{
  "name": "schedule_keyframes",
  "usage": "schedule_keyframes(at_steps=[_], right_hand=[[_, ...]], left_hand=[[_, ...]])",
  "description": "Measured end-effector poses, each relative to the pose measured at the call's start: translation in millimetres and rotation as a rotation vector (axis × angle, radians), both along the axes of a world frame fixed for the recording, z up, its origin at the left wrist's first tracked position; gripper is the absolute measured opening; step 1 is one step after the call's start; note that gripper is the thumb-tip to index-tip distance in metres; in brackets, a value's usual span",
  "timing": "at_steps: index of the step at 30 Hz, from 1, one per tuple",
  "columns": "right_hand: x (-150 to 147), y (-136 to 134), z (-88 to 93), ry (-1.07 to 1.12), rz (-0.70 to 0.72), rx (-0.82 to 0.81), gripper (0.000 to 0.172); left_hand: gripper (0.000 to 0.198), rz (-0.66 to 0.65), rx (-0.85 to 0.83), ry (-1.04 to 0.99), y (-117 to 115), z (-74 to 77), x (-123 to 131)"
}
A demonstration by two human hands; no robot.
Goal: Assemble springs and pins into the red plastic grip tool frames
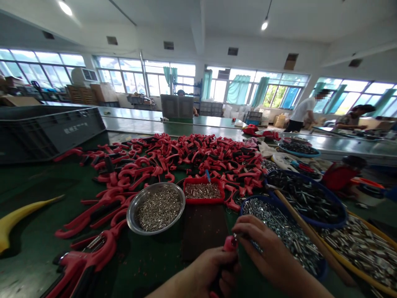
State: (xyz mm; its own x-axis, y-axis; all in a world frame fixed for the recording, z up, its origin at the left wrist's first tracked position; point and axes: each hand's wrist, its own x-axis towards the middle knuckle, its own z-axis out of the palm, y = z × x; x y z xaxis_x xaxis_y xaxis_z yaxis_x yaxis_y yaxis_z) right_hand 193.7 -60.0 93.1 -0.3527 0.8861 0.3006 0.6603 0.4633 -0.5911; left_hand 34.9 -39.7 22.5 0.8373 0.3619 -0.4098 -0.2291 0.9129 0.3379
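My left hand (214, 271) is closed round a red plastic handle part (230, 244) at the bottom middle of the view. My right hand (266, 252) touches the top of that part, its fingertips pinched on a small metal piece I can hardly make out. Just behind the hands lie a dark board (203, 227), a steel bowl of small metal parts (156, 209), a red tray of metal parts (203, 192) and a blue basin of silvery screws (281, 227). A large heap of red handle parts (173, 161) covers the green table.
A second blue basin with dark parts (305, 196) and a yellow-rimmed basin of metal pieces (362, 248) sit at the right, with a wooden stick (310, 231) lying across them. A grey crate (46, 130) stands at the left. A yellow piece (18, 215) lies near the left edge. People work at the far right.
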Motion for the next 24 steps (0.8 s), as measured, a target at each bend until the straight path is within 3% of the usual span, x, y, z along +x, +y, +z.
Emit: schedule_keyframes(at_steps=[4, 7, 9, 12, 16, 20, 24], right_hand=[[3.2, 9.9, 2.6, 0.037, 0.023, -0.184, 0.015], [7.2, 16.5, -12.4, 0.275, 0.026, -0.518, 0.016], [12.0, 19.7, -27.5, 0.363, -0.026, -0.626, 0.025], [32.2, 23.9, -43.8, 0.119, -0.239, -0.437, 0.034], [86.1, 25.9, -44.4, -0.204, -0.513, -0.199, 0.03], [125.4, 18.4, -42.5, -0.425, -0.514, -0.186, 0.018], [131.0, 4.8, -46.4, -0.531, -0.499, -0.197, 0.026]], left_hand=[[0.024, -0.064, 0.187, -0.062, -4.1, -2.3, -4.7], [0.027, -0.114, 0.208, -0.169, -5.0, -2.4, -10.3], [0.032, -0.128, 0.136, -0.209, -3.0, -2.5, -13.8], [0.041, -0.091, -0.027, -0.222, 3.2, -5.8, -16.5], [0.042, 0.06, -0.204, -0.16, 10.8, -14.2, -15.4], [0.042, 0.116, -0.26, -0.119, 13.3, -16.9, -13.6], [0.038, 0.132, -0.242, -0.096, 13.3, -15.9, -13.8]])
